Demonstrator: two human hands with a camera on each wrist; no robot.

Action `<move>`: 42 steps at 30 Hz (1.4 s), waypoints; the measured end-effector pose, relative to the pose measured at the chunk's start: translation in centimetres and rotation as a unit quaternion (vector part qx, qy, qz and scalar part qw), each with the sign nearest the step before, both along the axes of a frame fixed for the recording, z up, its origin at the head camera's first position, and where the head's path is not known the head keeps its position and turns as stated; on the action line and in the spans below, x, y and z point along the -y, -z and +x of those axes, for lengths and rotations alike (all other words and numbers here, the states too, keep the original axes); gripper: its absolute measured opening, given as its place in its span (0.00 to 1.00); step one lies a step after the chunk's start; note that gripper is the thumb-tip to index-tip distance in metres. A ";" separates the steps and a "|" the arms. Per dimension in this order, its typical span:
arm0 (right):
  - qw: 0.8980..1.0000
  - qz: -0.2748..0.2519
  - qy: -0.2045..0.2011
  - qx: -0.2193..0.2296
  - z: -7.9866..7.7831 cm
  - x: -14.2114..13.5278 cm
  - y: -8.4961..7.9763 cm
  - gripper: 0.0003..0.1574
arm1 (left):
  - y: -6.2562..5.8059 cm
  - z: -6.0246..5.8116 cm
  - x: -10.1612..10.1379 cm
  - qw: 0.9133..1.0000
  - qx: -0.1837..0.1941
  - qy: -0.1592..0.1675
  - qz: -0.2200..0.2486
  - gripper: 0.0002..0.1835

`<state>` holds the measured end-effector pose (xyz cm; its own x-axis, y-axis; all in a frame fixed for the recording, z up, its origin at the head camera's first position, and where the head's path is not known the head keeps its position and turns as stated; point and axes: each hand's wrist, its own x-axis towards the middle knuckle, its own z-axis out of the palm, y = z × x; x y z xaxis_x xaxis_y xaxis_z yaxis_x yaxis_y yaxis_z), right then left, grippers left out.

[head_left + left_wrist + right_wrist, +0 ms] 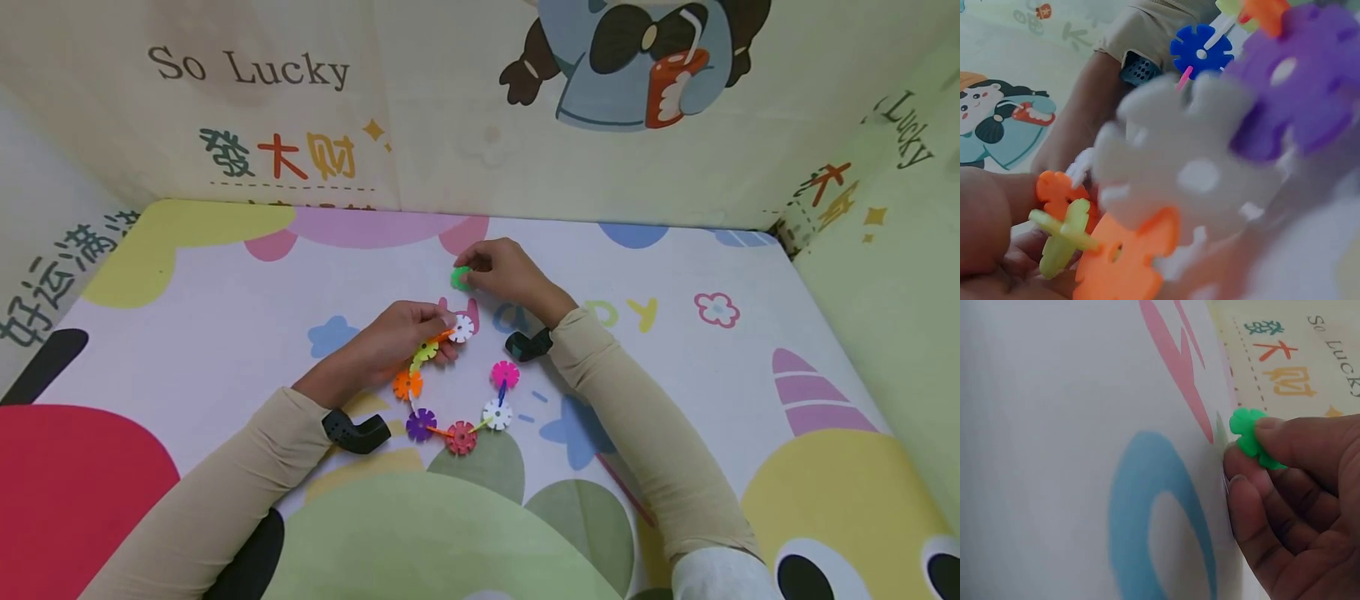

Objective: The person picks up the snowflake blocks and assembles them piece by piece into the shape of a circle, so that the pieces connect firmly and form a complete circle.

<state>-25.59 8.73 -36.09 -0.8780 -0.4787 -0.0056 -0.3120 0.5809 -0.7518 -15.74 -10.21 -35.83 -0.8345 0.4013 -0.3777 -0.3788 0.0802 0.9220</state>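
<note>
A chain of notched, flower-shaped plastic discs hangs in a curve from my left hand [397,337], whose thumb and fingers pinch it near a white disc [462,328] at its upper end. Down the chain come an orange disc [407,385], a purple disc [421,425], a red disc [461,437] and, at the other end, a pink disc [505,374]. Close up in the left wrist view, a large whitish disc [1166,156] partly hides the fingers. Between thumb and fingers, my right hand [513,271] pinches a single green disc [1249,428], just beyond the white end disc.
The table is covered by a printed cloth [660,375] with cartoon shapes. A printed backdrop [442,100] rises behind it, and another panel [885,275] stands along the right. Dark camera mounts [356,432] sit at both wrists.
</note>
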 end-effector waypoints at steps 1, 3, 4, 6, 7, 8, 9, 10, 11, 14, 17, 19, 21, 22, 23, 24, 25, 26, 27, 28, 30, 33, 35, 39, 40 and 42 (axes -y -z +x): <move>1.000 -0.003 0.001 -0.001 0.1 -0.1 0.0 0.10 | 0.0 0.0 0.0 1.000 0.000 0.002 -0.002 0.15; 1.000 -0.013 0.004 0.001 0.2 -0.5 0.1 0.09 | 0.0 0.0 0.1 1.000 0.000 0.003 -0.004 0.15; 1.000 -0.019 0.006 0.003 0.2 -0.6 0.2 0.09 | 0.1 0.0 0.1 1.000 0.000 0.001 -0.007 0.15; 0.999 -0.029 0.010 0.008 0.4 -1.0 0.3 0.09 | 0.1 -0.1 0.2 1.000 -0.004 0.001 -0.011 0.15; 0.999 -0.033 0.013 0.013 0.4 -1.2 0.4 0.10 | 0.1 -0.1 0.2 1.000 -0.006 0.000 -0.016 0.15; 0.999 -0.039 0.013 0.019 0.5 -1.3 0.4 0.12 | 0.1 -0.2 0.2 1.000 -0.007 -0.003 -0.024 0.15; 0.999 -0.045 0.012 0.022 0.6 -1.5 0.4 0.13 | 0.1 -0.2 0.3 0.999 -0.009 -0.005 -0.032 0.16; 0.998 -0.048 0.011 0.024 0.8 -1.6 0.4 0.14 | 0.1 -0.2 0.3 0.999 -0.010 -0.007 -0.039 0.16; 0.998 -0.050 0.011 0.024 0.9 -1.8 0.3 0.15 | 0.1 -0.3 0.3 0.999 -0.009 -0.008 -0.042 0.16; 0.998 -0.063 0.009 0.024 1.4 -2.1 0.0 0.13 | 0.2 -0.3 0.5 0.999 -0.013 -0.010 -0.039 0.16; 0.998 -0.067 0.010 0.017 1.8 -2.3 -0.4 0.10 | 0.2 -0.3 0.5 1.000 -0.013 -0.009 -0.015 0.16; 0.998 -0.065 0.006 0.015 2.1 -2.5 -0.6 0.09 | 0.2 -0.3 0.5 1.000 -0.012 -0.011 -0.001 0.16; 0.998 -0.061 -0.001 0.016 2.3 -2.7 -0.7 0.09 | 0.2 -0.2 0.5 1.000 -0.009 -0.015 0.004 0.16; 0.998 -0.060 -0.006 0.017 2.5 -2.8 -0.8 0.09 | 0.2 -0.3 0.5 1.000 -0.008 -0.017 0.005 0.15; 0.998 -0.060 -0.010 0.020 2.6 -2.9 -0.8 0.09 | 0.2 -0.2 0.4 1.000 -0.008 -0.018 0.005 0.16; 0.998 -0.062 -0.014 0.023 2.8 -3.0 -0.9 0.09 | 0.2 -0.2 0.4 1.000 -0.009 -0.019 0.002 0.15; 0.997 -0.066 -0.019 0.026 3.0 -3.1 -1.0 0.09 | 0.1 -0.2 0.4 1.000 -0.010 -0.020 -0.002 0.15; 0.997 -0.070 -0.021 0.028 3.1 -3.3 -1.0 0.09 | 0.1 -0.2 0.3 1.000 -0.015 -0.021 -0.010 0.15; 0.996 -0.075 -0.023 0.030 3.3 -3.4 -1.0 0.10 | 0.1 -0.2 0.3 0.999 -0.019 -0.021 -0.019 0.15; 0.996 -0.080 -0.022 0.032 3.4 -3.6 -1.1 0.09 | 0.1 -0.2 0.2 0.999 -0.023 -0.021 -0.028 0.15; 0.995 -0.087 -0.018 0.040 3.8 -3.8 -1.1 0.10 | 0.1 -0.2 0.1 0.998 -0.031 -0.022 -0.048 0.16; 0.995 -0.092 -0.017 0.048 4.2 -4.0 -1.1 0.10 | 0.1 -0.2 0.0 0.997 -0.036 -0.025 -0.061 0.16; 0.994 -0.093 -0.017 0.051 4.5 -4.0 -1.1 0.10 | 0.0 -0.1 0.1 0.997 -0.035 -0.026 -0.058 0.16; 0.994 -0.098 -0.018 0.049 5.3 -4.2 -1.2 0.09 | -0.1 -0.1 0.1 0.998 -0.034 -0.030 -0.043 0.16; 0.994 -0.099 -0.018 0.050 5.5 -4.3 -1.2 0.08 | -0.1 -0.1 0.2 0.998 -0.033 -0.033 -0.042 0.15; 0.994 -0.100 -0.018 0.052 5.8 -4.4 -1.3 0.08 | -0.2 -0.1 0.2 0.998 -0.032 -0.037 -0.040 0.16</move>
<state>-19.77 13.17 -34.80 -0.8603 -0.5098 0.0029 -0.2445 0.4075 -0.8799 -15.84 -10.45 -35.64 -0.8843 0.3083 -0.3506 -0.3264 0.1288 0.9364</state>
